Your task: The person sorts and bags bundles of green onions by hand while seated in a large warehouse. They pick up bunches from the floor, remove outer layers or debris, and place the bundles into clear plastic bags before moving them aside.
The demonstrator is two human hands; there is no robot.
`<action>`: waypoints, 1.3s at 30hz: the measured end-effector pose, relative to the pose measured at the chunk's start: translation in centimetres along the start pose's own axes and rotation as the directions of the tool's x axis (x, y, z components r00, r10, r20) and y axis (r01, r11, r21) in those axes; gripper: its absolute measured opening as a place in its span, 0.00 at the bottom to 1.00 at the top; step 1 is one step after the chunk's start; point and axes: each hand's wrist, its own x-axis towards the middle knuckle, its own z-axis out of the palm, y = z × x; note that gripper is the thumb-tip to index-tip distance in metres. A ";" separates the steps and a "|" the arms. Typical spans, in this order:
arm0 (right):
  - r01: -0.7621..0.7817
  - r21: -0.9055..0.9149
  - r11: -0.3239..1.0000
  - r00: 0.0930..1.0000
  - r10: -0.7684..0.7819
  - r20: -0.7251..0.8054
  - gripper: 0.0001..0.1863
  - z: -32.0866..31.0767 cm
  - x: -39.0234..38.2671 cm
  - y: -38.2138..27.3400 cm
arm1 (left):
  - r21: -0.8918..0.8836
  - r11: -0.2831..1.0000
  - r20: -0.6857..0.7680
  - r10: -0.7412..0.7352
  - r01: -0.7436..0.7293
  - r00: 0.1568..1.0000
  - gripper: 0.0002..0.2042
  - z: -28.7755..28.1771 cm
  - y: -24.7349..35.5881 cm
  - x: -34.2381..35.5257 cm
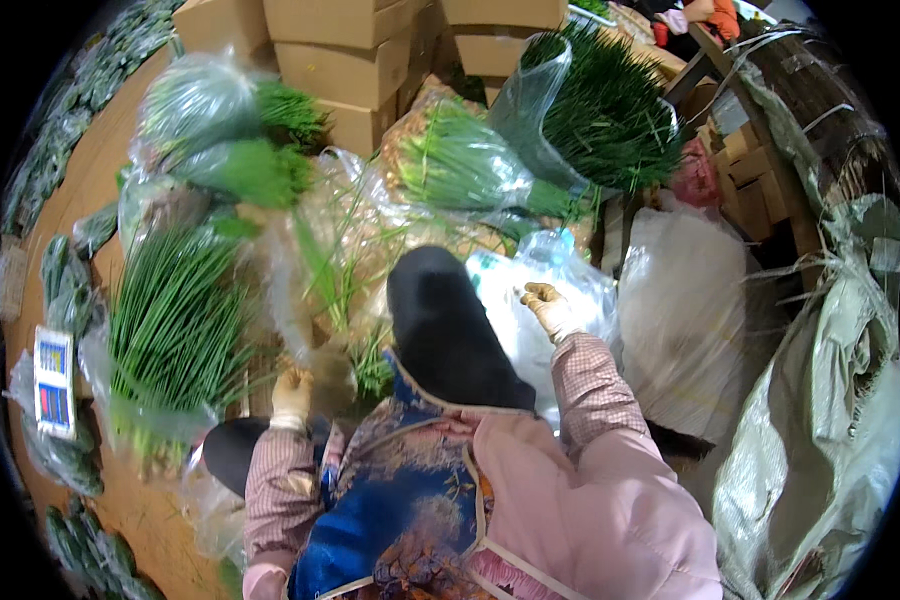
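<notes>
My left hand (292, 398), in a pale glove, is closed near my left knee. A blurred clear plastic bag (282, 290) rises from its fingers. Left of it lies a large bunch of long green chives (175, 325) in clear plastic. My right hand (550, 310), also gloved, is raised over a pile of clear plastic bags (595, 290). Its fingers are curled together, and what they pinch, if anything, is too small to name. Loose green stalks (335, 270) lie between the hands, beyond my dark knee (440, 320).
Bagged green bunches (205, 105) and a wrapped bundle (465, 160) lie ahead, with a big upright bag of greens (605, 110) behind. Cardboard boxes (335, 60) stand at the back. White plastic sacking (685, 310) and a woven sack (800, 430) are on the right.
</notes>
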 end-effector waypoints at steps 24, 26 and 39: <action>-0.047 -0.978 -0.202 0.921 -0.387 0.036 0.37 -12.0 27.5 -20.7 | 0.308 0.951 -0.032 0.005 0.005 0.999 0.05 0.1 3.1 9.5; -0.165 -0.980 -0.110 0.980 -0.131 -0.150 0.36 -12.8 27.8 -20.2 | 0.310 0.950 -0.033 -0.032 0.041 0.999 0.06 -0.6 2.3 9.4; -0.098 -0.991 0.087 0.975 0.208 -0.078 0.30 -14.5 28.5 -18.9 | 0.306 0.939 0.034 -0.176 0.158 0.984 0.06 1.8 2.8 11.2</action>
